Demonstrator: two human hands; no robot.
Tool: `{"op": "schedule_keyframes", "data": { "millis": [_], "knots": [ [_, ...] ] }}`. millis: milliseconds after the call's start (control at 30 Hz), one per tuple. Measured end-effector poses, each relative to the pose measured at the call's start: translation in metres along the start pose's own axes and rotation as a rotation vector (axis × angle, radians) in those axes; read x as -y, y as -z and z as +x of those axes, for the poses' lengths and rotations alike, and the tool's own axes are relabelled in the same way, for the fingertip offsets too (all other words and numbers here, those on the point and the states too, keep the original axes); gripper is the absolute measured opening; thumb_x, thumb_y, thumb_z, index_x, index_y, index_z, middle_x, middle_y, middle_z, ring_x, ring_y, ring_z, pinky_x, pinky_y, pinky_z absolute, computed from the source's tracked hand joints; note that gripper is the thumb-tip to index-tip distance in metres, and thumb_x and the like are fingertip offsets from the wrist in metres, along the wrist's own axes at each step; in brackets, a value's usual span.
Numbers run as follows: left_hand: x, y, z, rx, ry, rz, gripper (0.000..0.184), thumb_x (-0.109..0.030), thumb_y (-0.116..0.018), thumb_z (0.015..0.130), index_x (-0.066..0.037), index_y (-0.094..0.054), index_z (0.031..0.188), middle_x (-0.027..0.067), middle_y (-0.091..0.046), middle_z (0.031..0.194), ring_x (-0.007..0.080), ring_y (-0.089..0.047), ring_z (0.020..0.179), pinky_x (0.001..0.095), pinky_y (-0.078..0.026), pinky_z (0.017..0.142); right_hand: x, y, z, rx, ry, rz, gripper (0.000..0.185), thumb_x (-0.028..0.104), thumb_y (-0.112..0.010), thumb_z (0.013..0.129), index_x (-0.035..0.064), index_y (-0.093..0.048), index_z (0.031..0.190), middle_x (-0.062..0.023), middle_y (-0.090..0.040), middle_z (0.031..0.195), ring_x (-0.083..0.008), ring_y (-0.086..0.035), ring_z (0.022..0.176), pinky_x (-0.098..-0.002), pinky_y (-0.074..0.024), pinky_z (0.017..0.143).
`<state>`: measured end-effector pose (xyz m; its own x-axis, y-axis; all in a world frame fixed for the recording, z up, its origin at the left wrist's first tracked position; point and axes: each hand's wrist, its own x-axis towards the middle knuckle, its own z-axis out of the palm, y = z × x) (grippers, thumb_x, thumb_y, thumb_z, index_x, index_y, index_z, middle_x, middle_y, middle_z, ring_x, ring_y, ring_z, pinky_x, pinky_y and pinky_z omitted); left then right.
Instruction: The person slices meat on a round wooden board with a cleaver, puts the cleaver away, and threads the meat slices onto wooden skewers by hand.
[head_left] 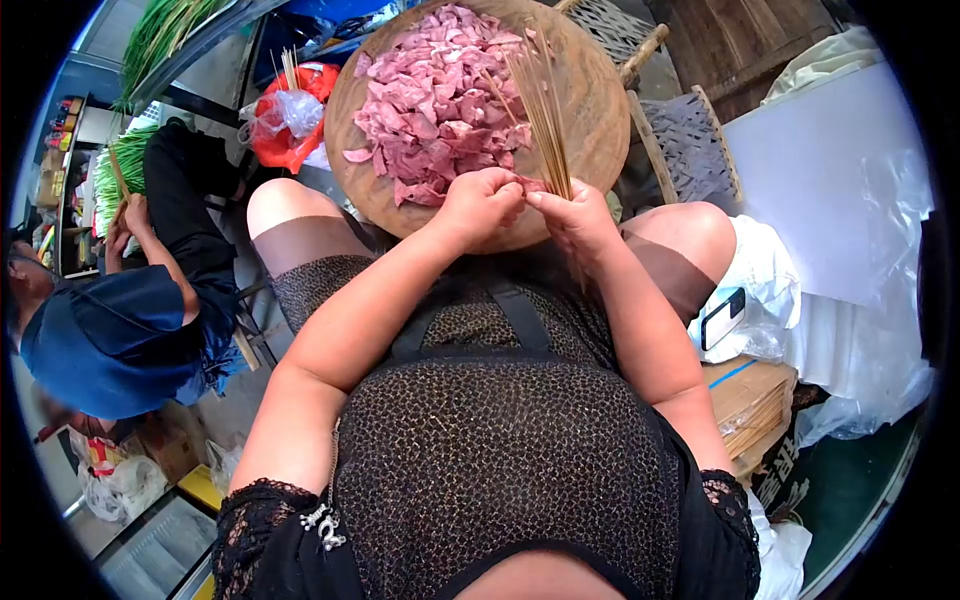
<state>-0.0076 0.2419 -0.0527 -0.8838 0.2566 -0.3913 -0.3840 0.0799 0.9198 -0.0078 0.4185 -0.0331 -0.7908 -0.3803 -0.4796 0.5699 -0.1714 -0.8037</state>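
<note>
A round wooden board (590,110) lies in front of my knees with a heap of pink sliced meat (440,100) on it. My right hand (578,222) is closed around a bundle of thin wooden skewers (545,115), which point up and away over the board. Close beside it, at the board's near edge, my left hand (482,207) and the sticks' bundle are also the nearest things to a small piece of meat (532,185). The fingers of my left hand are pinched on that piece, between the two hands.
At the left, a co-worker (110,330) sits holding a stick near green stalks (120,180). A red plastic bag (290,150) stands left of the board. A woven stool (690,150), a phone (722,320) and a cardboard box (750,410) are at the right.
</note>
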Motion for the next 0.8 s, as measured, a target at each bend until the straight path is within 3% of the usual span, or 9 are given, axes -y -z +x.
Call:
{"op": "schedule_keyframes", "data": {
  "millis": [133, 367, 467, 533, 567, 633, 733, 800],
  "knots": [
    [-0.007, -0.003, 0.000, -0.033, 0.156, -0.378, 0.011, -0.015, -0.054, 0.089, -0.005, -0.058, 0.089, 0.0014, -0.059, 0.074, 0.0107, -0.054, 0.060, 0.0253, -0.049, 0.056, 0.005, -0.005, -0.002, -0.003, 0.031, 0.024, 0.020, 0.017, -0.067, 0.081, 0.0059, -0.061, 0.097, 0.0056, -0.050, 0.057, -0.0027, -0.035, 0.038, -0.0188, -0.0231, 0.035],
    [-0.008, -0.006, 0.001, -0.130, 0.171, -0.340, 0.011, -0.016, -0.054, 0.089, -0.006, -0.059, 0.088, 0.0017, -0.058, 0.071, 0.0104, -0.054, 0.057, 0.0245, -0.049, 0.053, 0.002, 0.005, 0.001, 0.003, 0.011, 0.009, 0.021, 0.018, -0.067, 0.081, 0.0054, -0.061, 0.097, 0.0048, -0.046, 0.052, -0.0044, -0.034, 0.035, -0.0202, -0.0233, 0.033],
    [-0.004, -0.006, 0.002, -0.177, 0.100, -0.173, 0.013, -0.016, -0.056, 0.088, -0.004, -0.060, 0.089, 0.0020, -0.059, 0.070, 0.0093, -0.055, 0.058, 0.0261, -0.049, 0.053, 0.001, 0.004, 0.000, 0.006, 0.003, -0.009, 0.021, 0.019, -0.067, 0.081, 0.0061, -0.061, 0.097, 0.0050, -0.045, 0.051, -0.0047, -0.034, 0.035, -0.0205, -0.0237, 0.033],
    [-0.002, -0.001, 0.003, -0.295, -0.302, 0.572, 0.014, -0.016, -0.057, 0.087, -0.004, -0.060, 0.092, 0.0069, -0.062, 0.071, 0.0169, -0.060, 0.061, 0.0312, -0.050, 0.057, 0.000, 0.004, 0.000, 0.002, 0.000, -0.012, 0.021, 0.019, -0.067, 0.081, 0.0063, -0.061, 0.097, 0.0050, -0.044, 0.051, -0.0048, -0.034, 0.035, -0.0205, -0.0239, 0.033],
    [0.000, 0.000, 0.003, -0.296, -0.303, 0.572, 0.014, -0.016, -0.057, 0.087, -0.004, -0.060, 0.092, 0.0069, -0.062, 0.071, 0.0169, -0.060, 0.061, 0.0312, -0.050, 0.057, -0.001, 0.004, 0.000, 0.018, 0.009, -0.019, 0.021, 0.019, -0.067, 0.082, 0.0064, -0.061, 0.097, 0.0050, -0.044, 0.051, -0.0048, -0.034, 0.035, -0.0205, -0.0239, 0.033],
    [-0.007, 0.001, 0.000, -0.337, -0.457, 0.841, 0.016, -0.014, -0.058, 0.083, -0.004, -0.059, 0.096, 0.0122, -0.064, 0.079, 0.0270, -0.062, 0.070, 0.0360, -0.050, 0.064, 0.000, 0.003, -0.001, 0.037, 0.018, -0.026, 0.021, 0.020, -0.067, 0.082, 0.0065, -0.060, 0.097, 0.0051, -0.044, 0.051, -0.0049, -0.034, 0.035, -0.0204, -0.0239, 0.033],
    [-0.004, 0.009, 0.002, -0.318, -0.565, 0.932, 0.018, -0.011, -0.058, 0.081, -0.006, -0.060, 0.098, 0.0148, -0.063, 0.088, 0.0332, -0.060, 0.082, 0.0388, -0.049, 0.072, 0.003, 0.002, -0.001, 0.039, 0.008, 0.023, 0.022, 0.020, -0.067, 0.081, 0.0067, -0.060, 0.097, 0.0051, -0.044, 0.051, -0.0048, -0.034, 0.035, -0.0201, -0.0240, 0.033],
    [-0.007, 0.013, 0.000, -0.334, -0.545, 0.956, 0.020, -0.008, -0.057, 0.080, -0.006, -0.060, 0.100, 0.0143, -0.062, 0.090, 0.0321, -0.060, 0.084, 0.0387, -0.048, 0.075, 0.003, 0.005, 0.003, 0.034, 0.009, 0.074, 0.021, 0.020, -0.067, 0.082, 0.0068, -0.060, 0.097, 0.0050, -0.044, 0.051, -0.0046, -0.034, 0.035, -0.0198, -0.0239, 0.033]
  ]
}}
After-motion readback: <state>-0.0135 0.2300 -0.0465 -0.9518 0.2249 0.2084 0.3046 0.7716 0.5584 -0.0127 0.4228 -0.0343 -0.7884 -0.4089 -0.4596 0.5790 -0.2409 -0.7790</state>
